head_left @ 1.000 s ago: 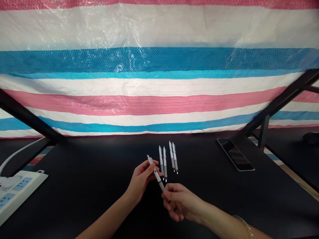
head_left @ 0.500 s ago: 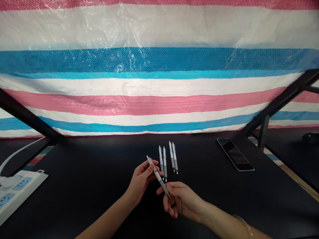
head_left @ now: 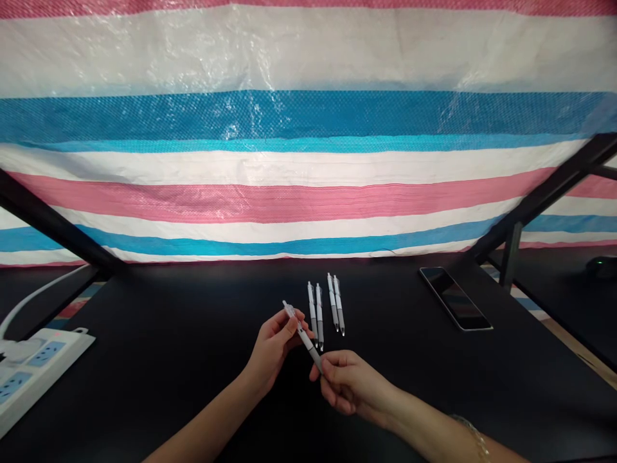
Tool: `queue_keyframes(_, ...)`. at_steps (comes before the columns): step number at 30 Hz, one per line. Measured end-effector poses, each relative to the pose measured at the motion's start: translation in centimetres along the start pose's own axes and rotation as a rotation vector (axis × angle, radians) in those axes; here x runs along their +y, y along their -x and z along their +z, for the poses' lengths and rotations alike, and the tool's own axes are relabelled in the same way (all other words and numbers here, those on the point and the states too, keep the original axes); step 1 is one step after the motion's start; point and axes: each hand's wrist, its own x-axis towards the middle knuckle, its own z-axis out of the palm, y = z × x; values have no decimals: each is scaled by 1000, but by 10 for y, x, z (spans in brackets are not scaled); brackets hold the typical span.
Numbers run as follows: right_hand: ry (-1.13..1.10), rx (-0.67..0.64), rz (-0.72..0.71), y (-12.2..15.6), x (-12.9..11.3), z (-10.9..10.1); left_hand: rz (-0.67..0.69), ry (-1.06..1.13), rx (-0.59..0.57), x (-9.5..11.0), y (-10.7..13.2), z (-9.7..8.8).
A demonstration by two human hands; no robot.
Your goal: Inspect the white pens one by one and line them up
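A white and grey click pen (head_left: 305, 338) slants between my two hands above the black table. My left hand (head_left: 274, 344) pinches its white upper barrel near the clip, thumb on top. At the lower end, the thumb and fingers of my right hand (head_left: 354, 379) close round the grey grip, and the tip is hidden behind them. Just beyond my fingers, a pair of similar pens (head_left: 315, 315) lies side by side on the table. To the right of that pair rests a second pair of pens (head_left: 336, 304), set slightly farther back.
A dark-screened phone (head_left: 456, 299) lies at the right of the black table (head_left: 193, 334). At the left edge sits a white power strip (head_left: 43, 366) with a cable plugged in. Black frame bars (head_left: 535, 199) stand at both sides, before a striped plastic sheet (head_left: 289, 199).
My right hand's fingers have closed in around the pen's lower end, covering the tip that showed before. The left hand and the pens on the table are nearly unmoved.
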Motion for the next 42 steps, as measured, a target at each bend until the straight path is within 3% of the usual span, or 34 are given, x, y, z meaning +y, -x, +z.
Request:
queue_keyframes(5, -134, -81, 18, 4, -4, 2, 79, -180, 83, 2, 0, 2)
queue_keyframes(12, -180, -120, 36, 4, -6, 2, 114, -321, 29, 5, 1, 2)
queue_keyframes(42, -195, -141, 71, 1, -6, -3, 180, -369, 41, 4, -1, -1)
